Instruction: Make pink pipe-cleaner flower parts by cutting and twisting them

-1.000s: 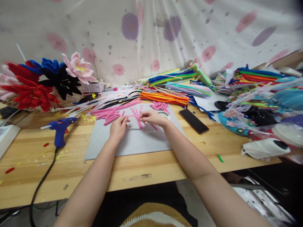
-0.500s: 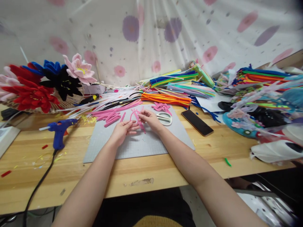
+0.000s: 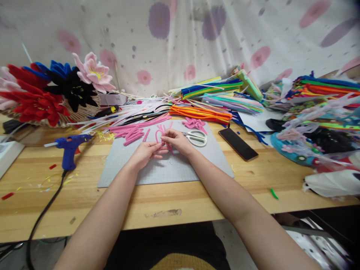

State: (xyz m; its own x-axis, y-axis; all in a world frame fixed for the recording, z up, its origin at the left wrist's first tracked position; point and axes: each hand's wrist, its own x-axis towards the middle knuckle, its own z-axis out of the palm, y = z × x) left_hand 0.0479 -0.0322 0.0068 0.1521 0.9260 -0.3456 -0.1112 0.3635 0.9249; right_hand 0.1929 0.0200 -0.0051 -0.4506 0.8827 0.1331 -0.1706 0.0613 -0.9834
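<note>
Over the grey cutting mat (image 3: 120, 165), my left hand (image 3: 146, 153) and my right hand (image 3: 176, 141) meet at the fingertips. Between them is a pink pipe cleaner (image 3: 158, 135) bent into a loop, with several loose ends fanning upward. My left thumb and forefinger pinch its lower part, the other fingers stretched out. My right hand pinches it from the right side; part of it is hidden behind the fingers. White-handled scissors (image 3: 197, 138) lie just right of my right hand. Cut pink pipe cleaner pieces (image 3: 132, 134) lie to the left, and folded pink pieces (image 3: 194, 123) at the mat's back right.
A blue glue gun (image 3: 70, 148) with a black cord stands at the left. Behind it are fuzzy flowers (image 3: 45, 103). A phone (image 3: 238, 144) lies right of the mat. Pipe cleaner bundles (image 3: 202, 113) line the back, and a cluttered heap (image 3: 317, 135) fills the right.
My hands have come closer together, and the right fingers now meet the left at the pink loop. The whole view has shifted slightly.
</note>
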